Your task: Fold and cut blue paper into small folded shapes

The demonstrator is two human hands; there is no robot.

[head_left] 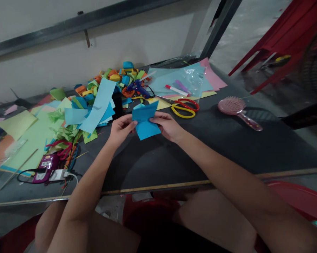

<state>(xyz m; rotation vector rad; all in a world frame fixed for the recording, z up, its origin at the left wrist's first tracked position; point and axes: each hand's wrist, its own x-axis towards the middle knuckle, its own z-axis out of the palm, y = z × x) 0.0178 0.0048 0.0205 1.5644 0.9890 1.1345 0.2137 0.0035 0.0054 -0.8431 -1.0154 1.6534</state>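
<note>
A blue sheet of paper point(147, 128), creased across its middle, is held up over the dark table between my two hands. My left hand point(123, 129) pinches its left edge, thumb in front and fingers behind. At the right edge, my right hand point(168, 125) grips it the same way. Just left of my hands lie light blue paper strips point(100, 105) on a loose pile. Scissors point(184, 107) with red and yellow handles rest beyond my right hand. A blue glue gun point(140, 88) lies behind the paper.
Several folded paper pieces point(113, 75) in orange, green, yellow and blue are heaped by the wall. Coloured sheets point(160, 79) and a marker point(177, 90) lie at the back right. A pink hairbrush point(233, 106) is on the right; a purple device point(45, 169) with cables sits front left.
</note>
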